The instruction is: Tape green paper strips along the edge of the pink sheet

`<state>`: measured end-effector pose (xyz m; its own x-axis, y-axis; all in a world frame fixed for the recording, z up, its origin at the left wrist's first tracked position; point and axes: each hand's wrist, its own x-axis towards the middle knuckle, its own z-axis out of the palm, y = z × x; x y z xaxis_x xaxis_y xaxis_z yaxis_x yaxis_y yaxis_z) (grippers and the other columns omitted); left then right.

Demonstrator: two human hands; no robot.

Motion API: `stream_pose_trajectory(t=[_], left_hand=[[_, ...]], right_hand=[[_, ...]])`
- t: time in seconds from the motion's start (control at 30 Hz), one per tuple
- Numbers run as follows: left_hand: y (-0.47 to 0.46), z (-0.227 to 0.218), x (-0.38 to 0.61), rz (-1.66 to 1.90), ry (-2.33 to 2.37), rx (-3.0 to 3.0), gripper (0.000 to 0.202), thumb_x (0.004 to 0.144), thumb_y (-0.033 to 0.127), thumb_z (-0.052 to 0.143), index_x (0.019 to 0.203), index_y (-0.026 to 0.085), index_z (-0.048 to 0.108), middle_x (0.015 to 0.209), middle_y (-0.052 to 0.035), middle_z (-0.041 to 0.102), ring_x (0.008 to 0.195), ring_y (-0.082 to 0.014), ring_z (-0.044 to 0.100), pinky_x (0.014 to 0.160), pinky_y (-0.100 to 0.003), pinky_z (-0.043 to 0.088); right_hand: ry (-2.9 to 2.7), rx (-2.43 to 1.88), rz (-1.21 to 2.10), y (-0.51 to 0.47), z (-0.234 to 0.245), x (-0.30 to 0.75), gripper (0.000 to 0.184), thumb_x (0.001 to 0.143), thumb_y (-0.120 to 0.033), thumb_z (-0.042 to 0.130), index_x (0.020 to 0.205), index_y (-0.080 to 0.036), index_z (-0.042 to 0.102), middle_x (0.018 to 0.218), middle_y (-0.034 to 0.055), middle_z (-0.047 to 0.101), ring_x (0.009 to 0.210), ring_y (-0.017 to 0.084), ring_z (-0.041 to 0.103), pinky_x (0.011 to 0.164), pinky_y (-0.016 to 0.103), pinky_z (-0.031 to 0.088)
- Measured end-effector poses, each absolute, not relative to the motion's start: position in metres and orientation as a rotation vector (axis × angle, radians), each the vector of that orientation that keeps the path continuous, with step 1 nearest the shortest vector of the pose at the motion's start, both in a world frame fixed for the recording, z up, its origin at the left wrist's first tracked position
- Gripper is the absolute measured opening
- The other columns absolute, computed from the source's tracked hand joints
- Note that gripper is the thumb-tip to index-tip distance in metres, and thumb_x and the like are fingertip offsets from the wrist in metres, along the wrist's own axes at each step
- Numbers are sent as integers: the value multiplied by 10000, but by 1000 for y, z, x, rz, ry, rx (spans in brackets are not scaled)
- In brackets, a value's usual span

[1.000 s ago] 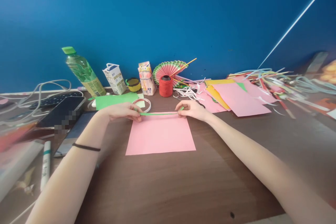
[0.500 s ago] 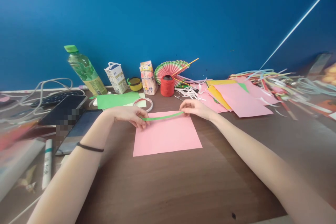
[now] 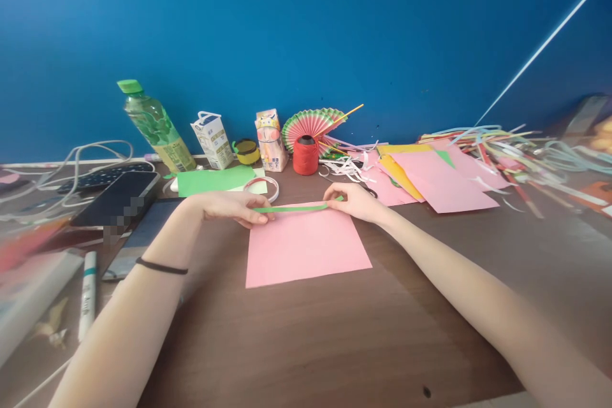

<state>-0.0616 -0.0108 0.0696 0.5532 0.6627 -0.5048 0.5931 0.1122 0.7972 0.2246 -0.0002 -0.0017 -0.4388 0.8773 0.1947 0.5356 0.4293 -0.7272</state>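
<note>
A thin green paper strip (image 3: pixel 292 208) is stretched flat along the far edge of a pink paper sheet (image 3: pixel 306 245) on the brown table (image 3: pixel 335 344). My left hand (image 3: pixel 234 207) pinches the strip's left end, fingers closed. My right hand (image 3: pixel 351 199) pinches its right end, fingers closed too. A black band sits on my left wrist. A roll of clear tape (image 3: pixel 262 186) lies just beyond the strip, next to a green paper sheet (image 3: pixel 215 180).
Along the blue wall stand a green bottle (image 3: pixel 152 127), a small carton (image 3: pixel 213 140), a red thread spool (image 3: pixel 305 155) and a folded paper fan (image 3: pixel 310 124). Pink and yellow sheets (image 3: pixel 440 185) and paper strips (image 3: pixel 507 146) lie at right. Phones (image 3: pixel 117 201), cables and a marker (image 3: pixel 87 293) lie at left.
The strip, bowed and lifted half a second ago, now lies straight along the sheet's far edge. Both hands stayed on its ends. The view shifted slightly.
</note>
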Motion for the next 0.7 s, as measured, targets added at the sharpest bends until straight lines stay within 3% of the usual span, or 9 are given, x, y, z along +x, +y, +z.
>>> stream_pose_trajectory(t=[0.23, 0.4, 0.47, 0.6, 0.7], left_hand=[[-11, 61, -53, -83, 1035, 1527, 129, 659, 313, 636, 680, 196, 684, 775, -62, 675, 602, -134, 599, 569, -201, 481], [-3, 58, -64, 27, 1103, 1723, 101, 603, 260, 651, 658, 195, 705, 635, -30, 642, 520, -105, 537, 485, -158, 439], [-1, 59, -66, 33, 1188, 1759, 136, 588, 271, 654, 680, 183, 700, 639, -23, 636, 535, -102, 534, 494, -158, 434], [0, 62, -65, -85, 1291, 1773, 333, 614, 325, 631, 902, 160, 651, 771, -29, 634, 685, -124, 560, 597, -184, 457], [1, 62, -65, -125, 1290, 1797, 326, 619, 331, 616, 882, 138, 615, 767, -36, 603, 734, -145, 559, 640, -214, 468]], right_hand=[[-2201, -1222, 800, -1, 3, 226, 72, 704, -248, 577, 720, -181, 600, 782, 1, 639, 772, 153, 573, 695, 283, 391], [-2068, -1196, 865, -2, 7, 223, 92, 685, -251, 587, 710, -162, 594, 756, 15, 626, 725, 145, 554, 686, 284, 400], [-2011, -1191, 907, -3, 9, 222, 110, 678, -257, 590, 717, -154, 588, 756, 19, 620, 706, 138, 542, 668, 279, 401], [-1956, -1207, 959, -4, 11, 220, 133, 670, -264, 594, 725, -143, 584, 748, 18, 605, 683, 126, 524, 632, 266, 395], [-1917, -1218, 968, -4, 11, 220, 138, 668, -265, 595, 723, -140, 578, 737, 15, 599, 646, 115, 510, 605, 259, 388]])
